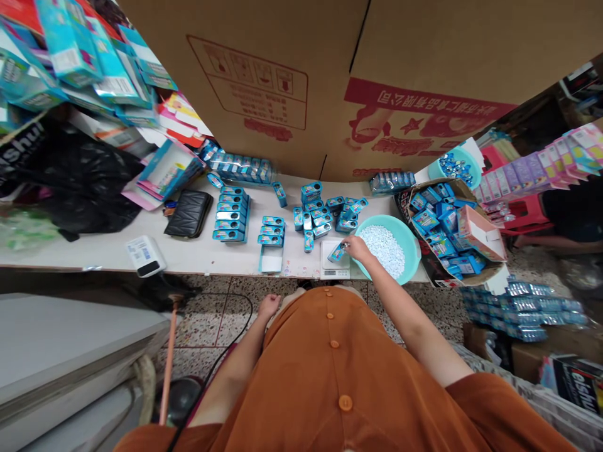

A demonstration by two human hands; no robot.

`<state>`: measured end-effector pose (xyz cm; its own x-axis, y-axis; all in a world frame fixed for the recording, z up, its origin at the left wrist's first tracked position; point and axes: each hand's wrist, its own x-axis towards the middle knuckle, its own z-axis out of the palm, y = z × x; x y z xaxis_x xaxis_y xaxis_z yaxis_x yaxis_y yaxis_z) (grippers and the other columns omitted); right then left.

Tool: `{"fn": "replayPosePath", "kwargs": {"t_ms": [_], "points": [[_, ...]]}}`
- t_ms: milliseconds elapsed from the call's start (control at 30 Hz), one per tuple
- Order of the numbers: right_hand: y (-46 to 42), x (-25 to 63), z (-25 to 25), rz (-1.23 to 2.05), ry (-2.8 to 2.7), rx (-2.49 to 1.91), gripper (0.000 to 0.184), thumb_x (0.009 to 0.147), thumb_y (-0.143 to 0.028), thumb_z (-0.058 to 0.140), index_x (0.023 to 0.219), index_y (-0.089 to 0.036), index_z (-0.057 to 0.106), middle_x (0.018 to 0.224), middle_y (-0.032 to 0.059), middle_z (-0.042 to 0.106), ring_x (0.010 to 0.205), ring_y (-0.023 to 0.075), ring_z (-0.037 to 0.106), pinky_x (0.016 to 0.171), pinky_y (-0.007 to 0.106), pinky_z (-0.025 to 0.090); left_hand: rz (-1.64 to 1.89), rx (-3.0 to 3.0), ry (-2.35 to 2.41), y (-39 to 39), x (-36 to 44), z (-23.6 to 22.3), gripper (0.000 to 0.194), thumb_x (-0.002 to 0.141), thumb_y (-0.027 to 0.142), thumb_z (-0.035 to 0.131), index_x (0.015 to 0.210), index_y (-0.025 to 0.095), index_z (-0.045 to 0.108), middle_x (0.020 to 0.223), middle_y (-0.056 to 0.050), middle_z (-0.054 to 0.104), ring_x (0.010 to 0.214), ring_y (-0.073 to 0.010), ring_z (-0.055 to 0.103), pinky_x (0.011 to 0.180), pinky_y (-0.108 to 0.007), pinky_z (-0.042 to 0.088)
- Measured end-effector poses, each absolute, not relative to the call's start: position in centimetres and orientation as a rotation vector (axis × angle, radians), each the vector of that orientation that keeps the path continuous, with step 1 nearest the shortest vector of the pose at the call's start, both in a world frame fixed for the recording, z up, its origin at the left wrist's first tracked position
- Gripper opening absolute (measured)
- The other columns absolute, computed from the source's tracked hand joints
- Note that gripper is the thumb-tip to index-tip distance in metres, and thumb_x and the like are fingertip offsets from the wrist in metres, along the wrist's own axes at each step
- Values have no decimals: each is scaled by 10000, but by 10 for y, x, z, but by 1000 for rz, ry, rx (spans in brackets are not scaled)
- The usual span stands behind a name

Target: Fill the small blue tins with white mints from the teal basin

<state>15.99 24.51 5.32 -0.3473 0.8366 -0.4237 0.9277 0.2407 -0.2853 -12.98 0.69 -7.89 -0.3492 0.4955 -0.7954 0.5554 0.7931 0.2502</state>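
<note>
My right hand [358, 247] reaches over the small white scale [335, 274], its fingertips pinched at the upper end of a small blue tin [337, 252]. That tin slants over the scale's plate. Just right of the hand stands a turquoise basin [412, 256] holding many small white pellets [384, 250]. My left hand [269, 306] rests by my lap below the table edge, fingers curled in, with nothing visible in it. Loose blue tins [321, 220] lie in a cluster beyond the scale. Left of them, a small open tray [272, 260] is partly filled with tins.
Stacked blue tins [230, 216], a black wallet [189, 214] and a white device [145, 255] occupy the table's left. A tall cardboard box [325, 119] blocks the back. At right stand a carton of blue packs [440, 220] and a turquoise bowl [473, 164].
</note>
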Motion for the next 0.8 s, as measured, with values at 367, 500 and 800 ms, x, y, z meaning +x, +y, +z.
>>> {"fn": "replayPosePath", "kwargs": {"t_ms": [367, 500, 800], "points": [[245, 161, 53, -705, 2337, 1645, 312, 775, -129, 548, 1046, -188, 690, 1079, 79, 674, 997, 195, 600, 873, 235, 416, -69, 777, 2016, 7, -130, -77, 207, 844, 339, 501, 810, 173, 620, 879, -69, 713, 819, -194, 650, 653, -230, 423], [243, 161, 54, -696, 2326, 1660, 317, 785, -134, 543, 1064, -185, 684, 1093, 72, 671, 1016, 188, 594, 893, 226, 408, -72, 785, 2008, 5, -132, -78, 199, 842, 330, 509, 817, 166, 619, 905, -79, 710, 843, -196, 650, 673, -229, 423], [241, 163, 58, -722, 2321, 1717, 299, 781, -133, 562, 1051, -182, 682, 1095, 71, 668, 1016, 182, 593, 897, 227, 408, -83, 792, 2009, 5, -132, -81, 213, 838, 351, 501, 815, 171, 612, 910, -81, 710, 835, -202, 651, 672, -239, 433]]}}
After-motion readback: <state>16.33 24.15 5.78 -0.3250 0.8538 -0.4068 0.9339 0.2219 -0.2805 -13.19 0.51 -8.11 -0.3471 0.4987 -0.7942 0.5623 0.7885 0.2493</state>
